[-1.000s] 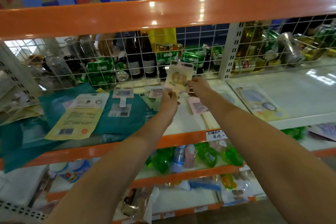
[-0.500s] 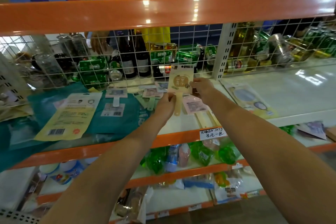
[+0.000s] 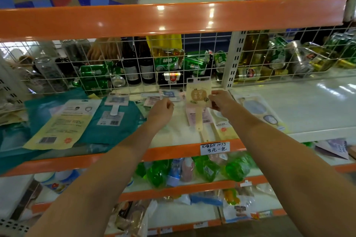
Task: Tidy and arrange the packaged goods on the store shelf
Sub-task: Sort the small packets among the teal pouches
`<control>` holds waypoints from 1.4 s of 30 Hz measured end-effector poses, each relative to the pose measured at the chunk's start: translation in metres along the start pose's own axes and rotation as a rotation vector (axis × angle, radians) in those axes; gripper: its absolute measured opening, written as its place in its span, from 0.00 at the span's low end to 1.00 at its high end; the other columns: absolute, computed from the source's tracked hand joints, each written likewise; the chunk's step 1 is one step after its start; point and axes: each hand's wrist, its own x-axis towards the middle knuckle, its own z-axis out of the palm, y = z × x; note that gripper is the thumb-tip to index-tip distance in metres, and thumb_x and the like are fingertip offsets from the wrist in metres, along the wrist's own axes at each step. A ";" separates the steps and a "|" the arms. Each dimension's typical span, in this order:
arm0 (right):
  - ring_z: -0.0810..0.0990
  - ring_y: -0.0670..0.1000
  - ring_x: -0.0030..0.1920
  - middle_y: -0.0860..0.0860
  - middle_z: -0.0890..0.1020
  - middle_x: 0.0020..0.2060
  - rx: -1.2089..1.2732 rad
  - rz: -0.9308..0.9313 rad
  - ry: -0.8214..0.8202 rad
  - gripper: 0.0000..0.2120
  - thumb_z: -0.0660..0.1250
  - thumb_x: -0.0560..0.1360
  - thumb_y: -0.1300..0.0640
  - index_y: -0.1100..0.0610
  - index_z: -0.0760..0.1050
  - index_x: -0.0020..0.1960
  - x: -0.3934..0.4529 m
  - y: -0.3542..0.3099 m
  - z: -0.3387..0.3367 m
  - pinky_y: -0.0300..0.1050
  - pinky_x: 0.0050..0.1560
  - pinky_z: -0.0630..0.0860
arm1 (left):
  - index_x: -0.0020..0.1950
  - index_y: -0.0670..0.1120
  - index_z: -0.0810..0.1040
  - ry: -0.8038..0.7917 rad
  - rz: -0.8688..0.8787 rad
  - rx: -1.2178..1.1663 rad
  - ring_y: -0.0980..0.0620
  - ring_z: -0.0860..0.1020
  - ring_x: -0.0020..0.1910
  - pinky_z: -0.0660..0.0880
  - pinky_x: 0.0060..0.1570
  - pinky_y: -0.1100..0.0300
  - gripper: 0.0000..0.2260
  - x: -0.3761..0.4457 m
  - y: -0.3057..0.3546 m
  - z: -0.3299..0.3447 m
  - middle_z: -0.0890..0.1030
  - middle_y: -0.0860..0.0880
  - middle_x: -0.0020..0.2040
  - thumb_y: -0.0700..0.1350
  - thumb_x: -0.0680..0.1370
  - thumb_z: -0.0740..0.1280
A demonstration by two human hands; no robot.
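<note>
My right hand (image 3: pixel 221 100) pinches the right edge of a cream carded pack (image 3: pixel 198 95) with a long pale handle and holds it upright above the middle shelf (image 3: pixel 173 153). My left hand (image 3: pixel 160 111) is off the pack, to its left, fingers loosely curled over small blue and pink carded packs (image 3: pixel 170 94) lying at the back of the shelf. A pink carded pack (image 3: pixel 192 116) lies flat under the held one. Further left lie a yellow flat pack (image 3: pixel 57 123) and teal packs (image 3: pixel 119 127).
A white wire grid (image 3: pixel 192 63) closes the back of the shelf, with cans and bottles behind it. A white upright post (image 3: pixel 234 59) splits the bays. A flat mask pack (image 3: pixel 258 107) lies right of my hands. A handwritten price label (image 3: pixel 214 148) hangs on the orange edge.
My left hand has let go of the cream pack and moved left toward the small packs. My right hand keeps the pack and has shifted slightly right.
</note>
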 end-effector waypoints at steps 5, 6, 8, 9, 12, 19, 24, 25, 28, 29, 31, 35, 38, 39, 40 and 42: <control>0.79 0.57 0.54 0.62 0.77 0.61 -0.097 0.057 -0.030 0.16 0.62 0.78 0.66 0.61 0.72 0.66 0.006 0.017 -0.001 0.41 0.36 0.77 | 0.57 0.43 0.75 -0.007 0.036 0.069 0.46 0.77 0.48 0.73 0.46 0.53 0.11 -0.005 -0.007 0.005 0.78 0.45 0.52 0.45 0.82 0.56; 0.79 0.56 0.51 0.62 0.77 0.61 -0.108 0.060 -0.040 0.16 0.62 0.78 0.66 0.62 0.72 0.66 0.007 0.019 -0.001 0.40 0.35 0.76 | 0.57 0.43 0.75 -0.010 0.040 0.088 0.45 0.77 0.49 0.73 0.47 0.52 0.10 -0.006 -0.007 0.006 0.78 0.45 0.52 0.44 0.82 0.56; 0.78 0.54 0.45 0.63 0.78 0.60 -0.147 0.061 -0.065 0.13 0.60 0.79 0.67 0.63 0.74 0.62 0.008 0.025 0.000 0.39 0.32 0.77 | 0.57 0.43 0.75 -0.017 0.054 0.154 0.45 0.77 0.49 0.74 0.49 0.51 0.10 -0.007 -0.008 0.007 0.78 0.45 0.53 0.44 0.82 0.57; 0.78 0.54 0.44 0.63 0.78 0.59 -0.174 0.069 -0.073 0.11 0.60 0.79 0.67 0.62 0.76 0.58 0.009 0.028 0.001 0.38 0.30 0.77 | 0.57 0.43 0.75 -0.020 0.071 0.201 0.45 0.77 0.49 0.74 0.49 0.51 0.10 -0.006 -0.009 0.007 0.78 0.45 0.53 0.44 0.81 0.57; 0.78 0.56 0.38 0.61 0.77 0.56 -0.213 0.119 -0.084 0.12 0.58 0.80 0.68 0.58 0.73 0.41 0.011 0.034 0.004 0.37 0.17 0.74 | 0.58 0.44 0.74 -0.041 0.138 0.380 0.46 0.76 0.51 0.75 0.51 0.50 0.11 -0.003 -0.012 0.009 0.77 0.45 0.55 0.45 0.81 0.57; 0.78 0.57 0.46 0.57 0.76 0.42 -0.344 0.092 -0.054 0.11 0.57 0.79 0.69 0.64 0.76 0.56 0.021 0.048 0.004 0.44 0.38 0.76 | 0.60 0.45 0.73 -0.061 0.202 0.596 0.45 0.74 0.55 0.72 0.54 0.50 0.12 -0.002 -0.014 0.015 0.75 0.45 0.57 0.46 0.82 0.54; 0.73 0.51 0.34 0.56 0.75 0.40 -0.444 0.063 -0.056 0.13 0.57 0.79 0.67 0.66 0.75 0.60 0.021 0.047 0.003 0.39 0.30 0.68 | 0.61 0.44 0.72 -0.064 0.236 0.675 0.45 0.73 0.57 0.71 0.56 0.49 0.13 -0.003 -0.017 0.016 0.75 0.44 0.58 0.46 0.82 0.53; 0.74 0.52 0.36 0.57 0.75 0.43 -0.454 0.055 -0.059 0.13 0.58 0.79 0.67 0.66 0.75 0.61 0.022 0.046 0.003 0.39 0.30 0.68 | 0.61 0.44 0.72 -0.058 0.244 0.685 0.45 0.73 0.57 0.71 0.56 0.49 0.13 -0.004 -0.018 0.016 0.75 0.44 0.58 0.46 0.82 0.53; 0.77 0.56 0.45 0.58 0.75 0.46 -0.461 0.057 -0.061 0.14 0.58 0.79 0.67 0.66 0.75 0.62 0.024 0.046 0.004 0.41 0.33 0.70 | 0.61 0.44 0.73 -0.045 0.259 0.691 0.45 0.73 0.58 0.71 0.56 0.50 0.13 -0.004 -0.018 0.014 0.75 0.45 0.58 0.46 0.82 0.53; 0.78 0.58 0.49 0.59 0.76 0.47 -0.460 0.060 -0.056 0.14 0.58 0.79 0.67 0.66 0.75 0.62 0.024 0.045 0.004 0.41 0.33 0.71 | 0.61 0.44 0.73 -0.043 0.261 0.685 0.45 0.72 0.58 0.71 0.56 0.50 0.13 -0.004 -0.017 0.014 0.75 0.45 0.58 0.46 0.82 0.53; 0.79 0.59 0.54 0.60 0.78 0.50 -0.454 0.066 -0.047 0.14 0.59 0.78 0.67 0.66 0.75 0.62 0.024 0.046 0.003 0.42 0.35 0.72 | 0.61 0.44 0.73 -0.046 0.262 0.682 0.46 0.72 0.58 0.70 0.56 0.51 0.13 -0.003 -0.016 0.013 0.74 0.45 0.59 0.46 0.82 0.54; 0.80 0.59 0.54 0.62 0.78 0.59 -0.422 0.083 -0.041 0.14 0.58 0.79 0.67 0.64 0.75 0.63 0.020 0.042 0.007 0.47 0.42 0.80 | 0.61 0.44 0.73 -0.049 0.260 0.700 0.45 0.72 0.59 0.70 0.56 0.51 0.13 -0.003 -0.014 0.013 0.74 0.45 0.59 0.46 0.82 0.53; 0.79 0.65 0.57 0.63 0.75 0.62 -0.279 0.140 -0.108 0.15 0.57 0.79 0.70 0.64 0.72 0.64 0.011 0.033 0.013 0.46 0.24 0.79 | 0.61 0.44 0.73 -0.051 0.258 0.711 0.45 0.72 0.59 0.70 0.56 0.51 0.13 -0.002 -0.014 0.012 0.74 0.45 0.59 0.46 0.82 0.53; 0.79 0.66 0.58 0.64 0.75 0.62 -0.257 0.153 -0.124 0.16 0.58 0.79 0.70 0.64 0.71 0.65 0.006 0.030 0.016 0.45 0.21 0.77 | 0.61 0.44 0.73 -0.052 0.253 0.708 0.45 0.72 0.59 0.70 0.56 0.51 0.13 -0.001 -0.014 0.012 0.74 0.45 0.59 0.46 0.82 0.53; 0.79 0.66 0.58 0.64 0.74 0.63 -0.236 0.159 -0.134 0.16 0.58 0.79 0.70 0.64 0.71 0.66 0.001 0.027 0.019 0.44 0.22 0.77 | 0.61 0.44 0.73 -0.052 0.247 0.704 0.45 0.72 0.58 0.71 0.56 0.51 0.13 -0.001 -0.015 0.011 0.75 0.45 0.59 0.46 0.82 0.53; 0.79 0.66 0.57 0.64 0.74 0.63 -0.198 0.167 -0.145 0.16 0.57 0.79 0.70 0.64 0.71 0.66 -0.005 0.023 0.025 0.46 0.27 0.79 | 0.60 0.44 0.73 -0.044 0.233 0.702 0.45 0.72 0.58 0.71 0.55 0.50 0.13 0.000 -0.016 0.009 0.75 0.45 0.59 0.46 0.82 0.53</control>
